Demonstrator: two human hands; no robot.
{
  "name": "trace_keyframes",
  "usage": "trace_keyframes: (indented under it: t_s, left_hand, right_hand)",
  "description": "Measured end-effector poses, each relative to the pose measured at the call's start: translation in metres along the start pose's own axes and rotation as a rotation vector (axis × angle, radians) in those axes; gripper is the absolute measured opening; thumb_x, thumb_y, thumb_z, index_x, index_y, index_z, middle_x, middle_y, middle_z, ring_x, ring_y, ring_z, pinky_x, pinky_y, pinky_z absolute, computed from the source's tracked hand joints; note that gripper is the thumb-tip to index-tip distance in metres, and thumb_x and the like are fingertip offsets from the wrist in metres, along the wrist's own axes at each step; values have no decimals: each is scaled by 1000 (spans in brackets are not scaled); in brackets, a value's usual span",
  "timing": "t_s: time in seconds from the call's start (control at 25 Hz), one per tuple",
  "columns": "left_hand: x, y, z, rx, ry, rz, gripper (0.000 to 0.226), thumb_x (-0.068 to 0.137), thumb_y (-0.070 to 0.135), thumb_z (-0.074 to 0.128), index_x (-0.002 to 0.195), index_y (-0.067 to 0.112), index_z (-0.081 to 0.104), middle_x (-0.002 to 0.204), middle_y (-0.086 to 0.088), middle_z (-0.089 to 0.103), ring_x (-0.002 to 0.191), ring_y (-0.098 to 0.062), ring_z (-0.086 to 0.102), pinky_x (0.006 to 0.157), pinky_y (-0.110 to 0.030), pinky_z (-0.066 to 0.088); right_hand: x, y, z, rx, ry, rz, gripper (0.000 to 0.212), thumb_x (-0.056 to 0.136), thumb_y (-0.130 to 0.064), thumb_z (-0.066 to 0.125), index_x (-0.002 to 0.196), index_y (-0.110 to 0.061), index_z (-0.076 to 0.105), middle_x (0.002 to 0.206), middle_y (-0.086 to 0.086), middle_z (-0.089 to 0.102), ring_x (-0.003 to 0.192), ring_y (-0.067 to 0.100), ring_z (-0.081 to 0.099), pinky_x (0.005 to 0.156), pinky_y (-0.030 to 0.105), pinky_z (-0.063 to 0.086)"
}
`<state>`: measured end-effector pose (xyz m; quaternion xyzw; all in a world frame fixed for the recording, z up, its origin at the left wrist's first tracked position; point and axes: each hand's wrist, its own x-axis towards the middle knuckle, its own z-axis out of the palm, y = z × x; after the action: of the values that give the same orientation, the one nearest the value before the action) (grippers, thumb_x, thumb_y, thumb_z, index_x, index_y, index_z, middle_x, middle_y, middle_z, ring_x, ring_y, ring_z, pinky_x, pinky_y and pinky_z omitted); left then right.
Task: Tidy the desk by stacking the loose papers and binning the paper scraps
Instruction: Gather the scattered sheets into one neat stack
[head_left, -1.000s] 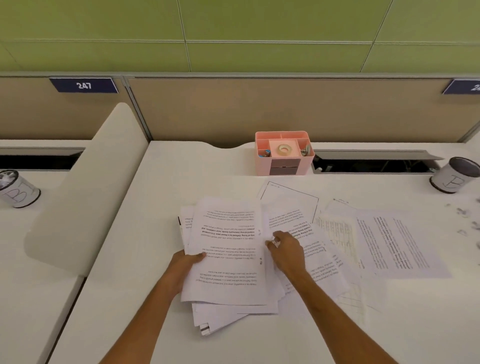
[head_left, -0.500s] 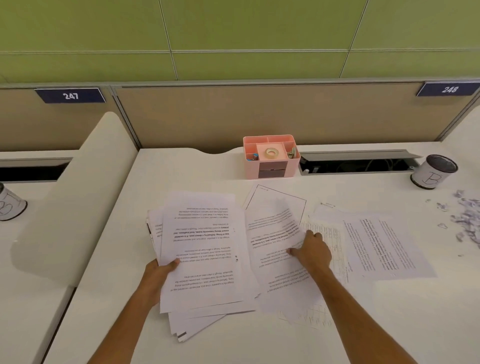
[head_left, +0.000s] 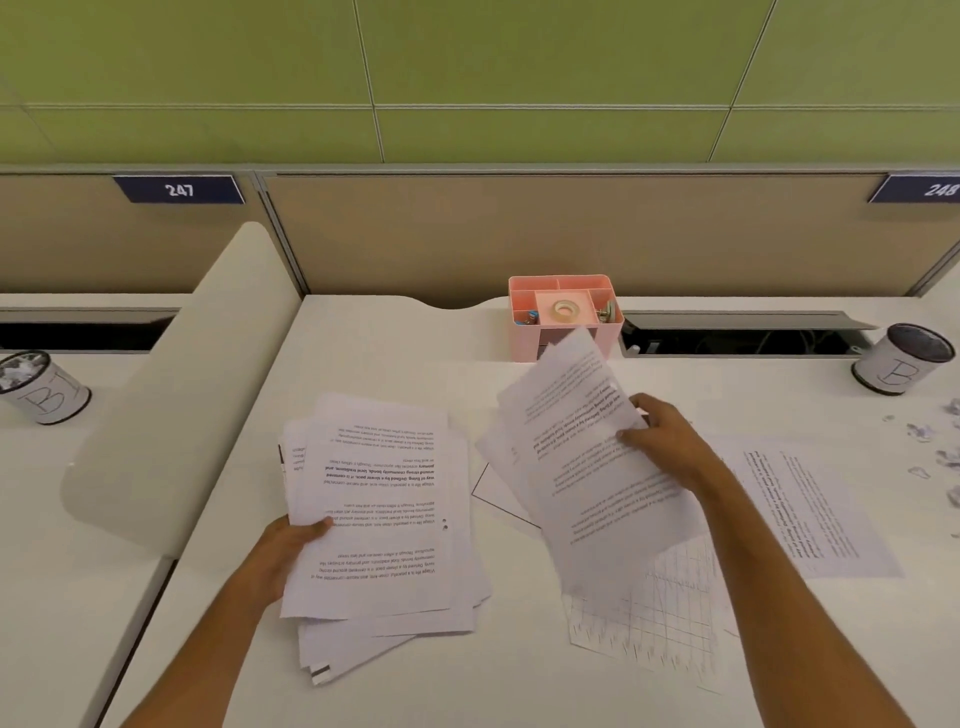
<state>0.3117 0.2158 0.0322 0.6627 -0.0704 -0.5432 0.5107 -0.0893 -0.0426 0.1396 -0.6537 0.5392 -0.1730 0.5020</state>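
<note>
Loose papers (head_left: 382, 519), stacked at lower centre of the worktop (head_left: 363, 353), sit pinched in the left hand (head_left: 283, 545); right hand (head_left: 662, 441) clasps a raised sheet (head_left: 582, 457).

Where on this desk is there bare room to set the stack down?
Bare desk lies between the stack and the back partition, left of the pink organiser. The front edge below the stack is bare too. The right half is crowded: the right hand lifts a sheet over a chart page, a printed page and scraps.
</note>
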Motion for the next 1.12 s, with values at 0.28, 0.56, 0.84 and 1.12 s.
trace_keyframes:
  t_s: [0.28, 0.56, 0.84, 1.12]
  left_hand:
    - [-5, -3, 21, -17, -68, -33, 42, 80, 3, 66, 121, -2, 59, 115, -25, 68, 104, -45, 65, 89, -60, 50]
    - [0, -9, 18, -25, -70, -35, 48, 79, 6, 68, 125, 0, 58, 117, -23, 67, 106, -44, 64, 90, -61, 50]
    - [8, -12, 13, -19, -85, -41, 53, 76, 7, 70, 126, -1, 57, 119, -24, 66, 108, -45, 63, 94, -64, 46]
    - [8, -12, 14, -20, -84, -45, 46, 80, 4, 67, 125, -2, 58, 116, -24, 67, 105, -44, 65, 90, -59, 51]
  right_hand:
    - [13, -3, 35, 521, 223, 53, 36, 88, 6, 57, 122, -7, 58, 114, 10, 68, 96, 29, 68, 81, 41, 57]
    - [37, 52, 110, 92, 573, 367, 37, 88, -2, 53, 125, 1, 51, 128, 18, 55, 106, 33, 57, 84, 37, 49]
    - [44, 68, 129, -619, 473, 261, 55, 86, -36, 65, 127, -4, 47, 126, 10, 59, 114, 31, 49, 86, 42, 44]
    - [38, 59, 136, -426, 565, 88, 36, 87, -6, 52, 122, -10, 45, 113, 8, 62, 78, 20, 55, 66, 34, 52]
